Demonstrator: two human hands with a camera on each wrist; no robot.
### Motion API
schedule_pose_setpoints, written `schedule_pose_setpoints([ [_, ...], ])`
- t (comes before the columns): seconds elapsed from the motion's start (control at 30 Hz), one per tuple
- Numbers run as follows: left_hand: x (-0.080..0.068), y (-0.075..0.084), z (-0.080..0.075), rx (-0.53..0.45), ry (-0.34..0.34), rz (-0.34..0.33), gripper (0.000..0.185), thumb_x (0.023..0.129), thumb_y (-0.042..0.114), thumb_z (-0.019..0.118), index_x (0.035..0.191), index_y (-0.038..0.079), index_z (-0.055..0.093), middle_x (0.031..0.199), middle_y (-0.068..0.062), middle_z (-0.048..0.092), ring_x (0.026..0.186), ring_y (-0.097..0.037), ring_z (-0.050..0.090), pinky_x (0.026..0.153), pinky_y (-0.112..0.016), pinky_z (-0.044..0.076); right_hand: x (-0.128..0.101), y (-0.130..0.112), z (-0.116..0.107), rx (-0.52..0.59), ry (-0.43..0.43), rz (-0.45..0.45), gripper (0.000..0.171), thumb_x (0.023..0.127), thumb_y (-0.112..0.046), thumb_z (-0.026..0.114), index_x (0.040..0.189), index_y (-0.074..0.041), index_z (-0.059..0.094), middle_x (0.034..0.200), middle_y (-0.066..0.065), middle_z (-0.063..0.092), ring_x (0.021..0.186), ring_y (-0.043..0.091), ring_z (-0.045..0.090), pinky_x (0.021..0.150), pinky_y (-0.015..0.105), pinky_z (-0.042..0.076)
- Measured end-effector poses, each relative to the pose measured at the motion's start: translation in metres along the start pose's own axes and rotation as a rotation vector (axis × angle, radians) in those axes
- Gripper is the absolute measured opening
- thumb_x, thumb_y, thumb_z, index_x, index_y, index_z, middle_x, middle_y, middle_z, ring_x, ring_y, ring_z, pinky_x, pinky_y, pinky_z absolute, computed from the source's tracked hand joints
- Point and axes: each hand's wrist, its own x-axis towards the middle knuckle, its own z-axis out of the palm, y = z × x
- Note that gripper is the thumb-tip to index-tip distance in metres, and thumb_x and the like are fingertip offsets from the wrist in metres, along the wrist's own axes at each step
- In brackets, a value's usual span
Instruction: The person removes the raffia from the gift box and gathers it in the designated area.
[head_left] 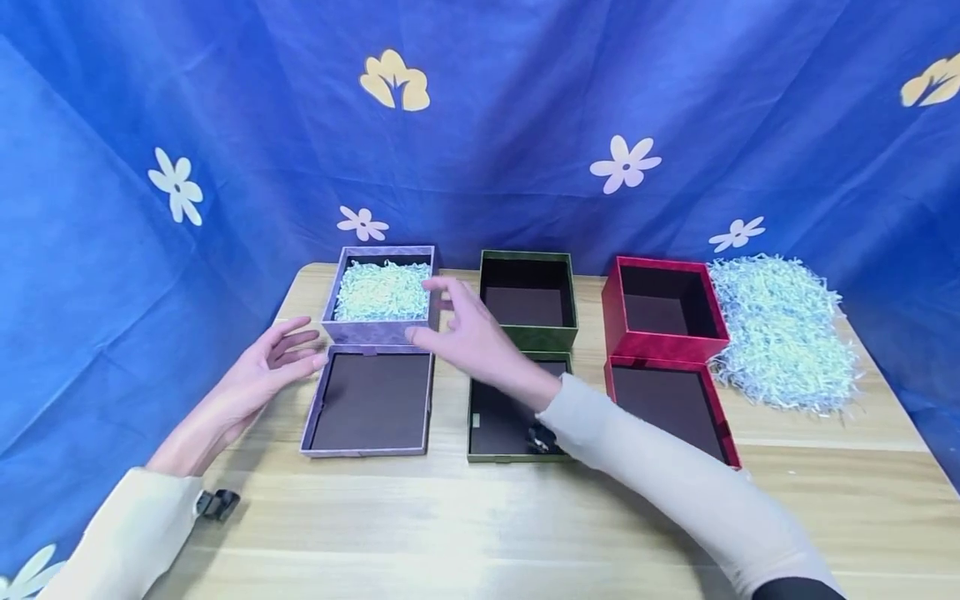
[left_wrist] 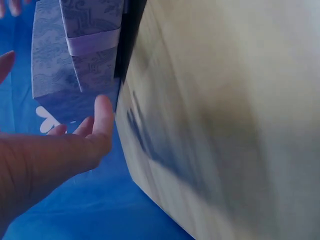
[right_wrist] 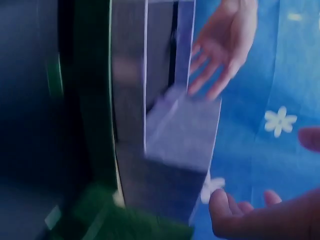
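A purple patterned box (head_left: 367,333) at the back left is filled with pale blue-green shredded paper (head_left: 382,292). Its lid (head_left: 371,404) lies in front, dark inside facing up. My left hand (head_left: 258,375) is beside the front left corner of the box, fingers apart and nothing in them. My right hand (head_left: 476,333) is by the right side of the same box, thumb and fingers spread around its front right corner and holding nothing. In the left wrist view, the left thumb (left_wrist: 103,117) points up close to the purple box (left_wrist: 50,55).
A dark green box (head_left: 540,337) stands in the middle, its lid (head_left: 498,417) in front under my right forearm. Further right is a red box (head_left: 663,346) with its lid (head_left: 671,408). A pile of shredded paper (head_left: 783,333) lies at the far right. Behind hangs a blue curtain (head_left: 510,125).
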Motion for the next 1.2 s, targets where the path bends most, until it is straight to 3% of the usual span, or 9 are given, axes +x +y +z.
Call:
schedule_pose_setpoints([
  [0.13,0.017,0.009,0.003,0.052,-0.030,-0.061,0.088,0.110,0.018,0.068,0.175,0.005,0.009,0.173,-0.027,0.026,0.153,-0.040,0.036,0.101,-0.016,0.047,0.027,-0.004,-0.004,-0.108,-0.010,-0.043,0.074,0.098,-0.036,0.080,0.160,-0.014,0.047,0.161,0.003,0.045,0.145,0.028,0.047,0.114,0.045,0.045],
  [0.2,0.026,0.012,0.004,0.047,-0.053,-0.087,0.091,0.111,0.021,0.068,0.176,0.008,0.006,0.175,-0.025,0.023,0.156,-0.043,0.030,0.105,-0.020,0.044,0.041,-0.006,-0.002,-0.168,-0.010,-0.047,0.077,0.097,-0.037,0.081,0.161,-0.014,0.046,0.161,0.005,0.045,0.144,0.027,0.048,0.112,0.044,0.046],
  [0.33,0.043,0.014,0.005,0.021,-0.082,-0.117,0.092,0.111,0.027,0.068,0.177,0.015,0.005,0.176,-0.019,0.023,0.158,-0.035,0.027,0.113,-0.031,0.038,0.070,-0.010,0.006,-0.303,-0.015,-0.089,0.082,0.095,-0.036,0.083,0.163,-0.014,0.043,0.159,0.007,0.045,0.140,0.024,0.049,0.111,0.040,0.046],
  [0.57,0.061,0.013,0.006,-0.008,-0.103,-0.116,0.092,0.112,0.028,0.067,0.177,0.025,0.002,0.172,-0.017,0.028,0.146,-0.021,0.041,0.113,-0.028,0.038,0.110,-0.007,0.017,-0.509,-0.131,-0.150,0.085,0.096,-0.039,0.084,0.166,-0.016,0.042,0.163,0.007,0.042,0.144,0.017,0.042,0.117,0.035,0.041],
  [0.73,0.075,0.009,0.008,-0.035,-0.125,-0.099,0.093,0.112,0.027,0.066,0.177,0.030,0.000,0.175,-0.015,0.024,0.148,-0.020,0.038,0.119,-0.032,0.033,0.132,-0.001,0.019,-0.624,-0.233,-0.189,0.088,0.095,-0.042,0.086,0.167,-0.015,0.043,0.164,0.009,0.041,0.144,0.019,0.043,0.116,0.034,0.041],
  [0.9,0.085,0.003,0.007,-0.044,-0.133,-0.069,0.092,0.112,0.024,0.066,0.177,0.036,0.003,0.177,-0.014,0.020,0.152,-0.022,0.033,0.119,-0.030,0.033,0.149,-0.001,0.029,-0.763,-0.335,-0.122,0.097,0.095,-0.051,0.084,0.171,-0.018,0.035,0.164,0.009,0.041,0.139,0.021,0.050,0.112,0.038,0.046],
  [1.07,0.086,0.001,0.001,-0.080,-0.160,-0.075,0.095,0.111,0.018,0.065,0.175,0.046,0.000,0.179,-0.014,0.010,0.155,-0.025,0.025,0.128,-0.047,0.020,0.159,-0.004,0.042,-0.864,-0.447,-0.007,0.103,0.096,-0.063,0.076,0.176,-0.029,0.021,0.170,0.006,0.034,0.147,0.028,0.044,0.115,0.044,0.044],
  [1.2,0.084,0.002,-0.002,-0.101,-0.178,-0.069,0.098,0.111,0.015,0.064,0.173,0.052,-0.003,0.179,-0.017,0.005,0.158,-0.029,0.020,0.129,-0.056,0.013,0.164,-0.007,0.048,-0.913,-0.524,0.046,0.101,0.100,-0.062,0.071,0.177,-0.031,0.012,0.172,0.005,0.032,0.150,0.027,0.041,0.117,0.041,0.041],
])
